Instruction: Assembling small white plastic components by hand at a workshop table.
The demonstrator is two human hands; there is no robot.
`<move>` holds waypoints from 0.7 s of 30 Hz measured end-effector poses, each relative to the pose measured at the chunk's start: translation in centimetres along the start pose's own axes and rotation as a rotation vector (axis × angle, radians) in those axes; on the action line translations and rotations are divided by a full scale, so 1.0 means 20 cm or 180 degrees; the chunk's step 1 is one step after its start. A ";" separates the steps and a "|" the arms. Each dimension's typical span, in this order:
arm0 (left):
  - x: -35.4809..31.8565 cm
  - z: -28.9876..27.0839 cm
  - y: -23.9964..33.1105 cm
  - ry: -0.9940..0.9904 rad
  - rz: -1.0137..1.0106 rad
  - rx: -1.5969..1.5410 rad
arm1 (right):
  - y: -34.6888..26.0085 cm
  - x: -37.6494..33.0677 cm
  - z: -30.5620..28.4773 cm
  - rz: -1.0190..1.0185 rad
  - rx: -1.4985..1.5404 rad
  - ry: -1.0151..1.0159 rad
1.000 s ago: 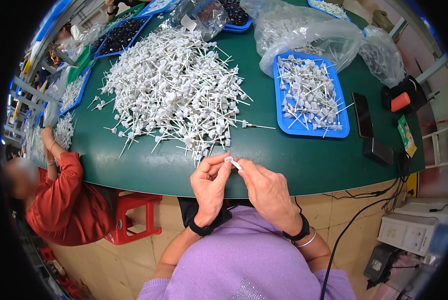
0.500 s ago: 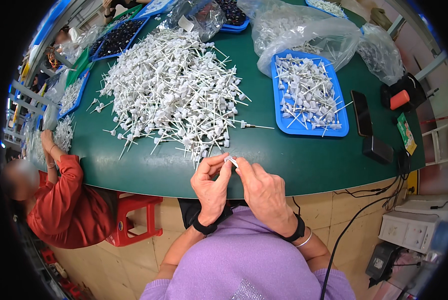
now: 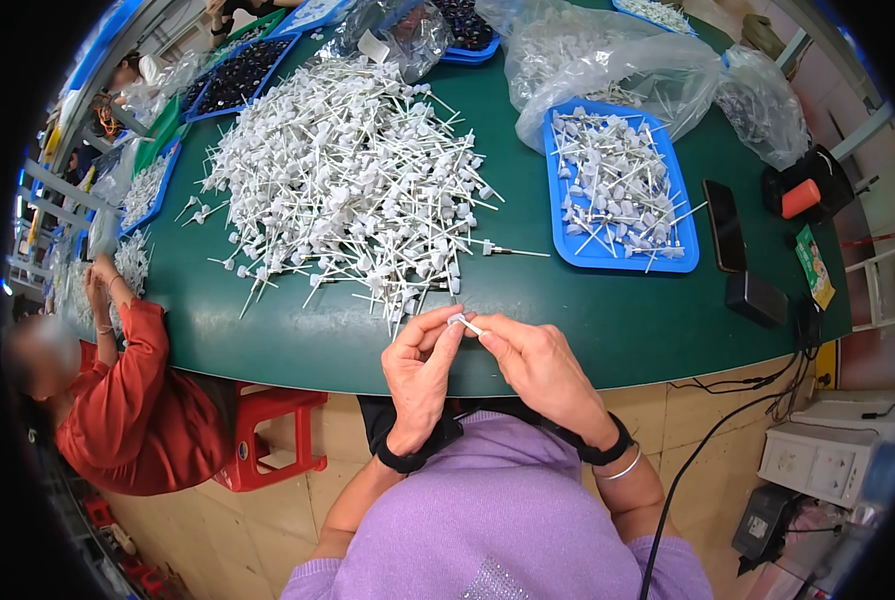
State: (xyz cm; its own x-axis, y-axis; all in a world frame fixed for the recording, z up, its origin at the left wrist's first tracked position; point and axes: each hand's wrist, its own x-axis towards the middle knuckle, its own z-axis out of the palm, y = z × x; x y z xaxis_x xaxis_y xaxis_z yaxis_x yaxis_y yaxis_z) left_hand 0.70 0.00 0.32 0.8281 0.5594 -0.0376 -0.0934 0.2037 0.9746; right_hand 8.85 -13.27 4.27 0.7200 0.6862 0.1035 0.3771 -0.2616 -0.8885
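Overhead, both hands, left hand (image 3: 420,372) and right hand (image 3: 540,365), pinch a small white part (image 3: 465,322) above the green table (image 3: 608,330).

On green table (image 3: 608,340): big pile (image 3: 353,175) of white stick parts, left of blue tray (image 3: 558,215) holding more of same. Right of tray, dark phone (image 3: 726,225) and black box (image 3: 756,298), near each other. Clear bags (image 3: 618,60) behind tray. Black stand with orange cap (image 3: 801,190) at far right. Red stool (image 3: 268,440) under table edge, beside person in red sleeve (image 3: 133,410) at left.
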 end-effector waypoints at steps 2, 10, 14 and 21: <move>0.00 0.00 0.01 -0.0090 -0.0018 -0.0090 | 0.04 0.01 -0.01 0.0356 0.0588 -0.0370; -0.01 -0.01 0.03 -0.0204 -0.0043 -0.0060 | 0.14 0.06 -0.07 0.1011 0.1976 -0.1290; 0.00 -0.03 0.01 -0.0204 0.0095 0.0279 | 0.17 0.05 -0.04 0.1445 0.2665 -0.1434; 0.02 0.00 0.01 -0.0038 -0.0322 -0.0048 | 0.03 0.01 -0.08 0.0836 0.0996 -0.0762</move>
State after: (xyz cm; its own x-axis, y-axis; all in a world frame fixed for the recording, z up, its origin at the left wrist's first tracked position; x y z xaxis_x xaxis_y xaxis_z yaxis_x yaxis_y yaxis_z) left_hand 1.00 0.31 0.48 0.8402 0.5257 -0.1330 -0.0171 0.2708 0.9625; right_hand 10.11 -14.45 4.54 0.5992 0.7709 -0.2161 -0.0200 -0.2554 -0.9666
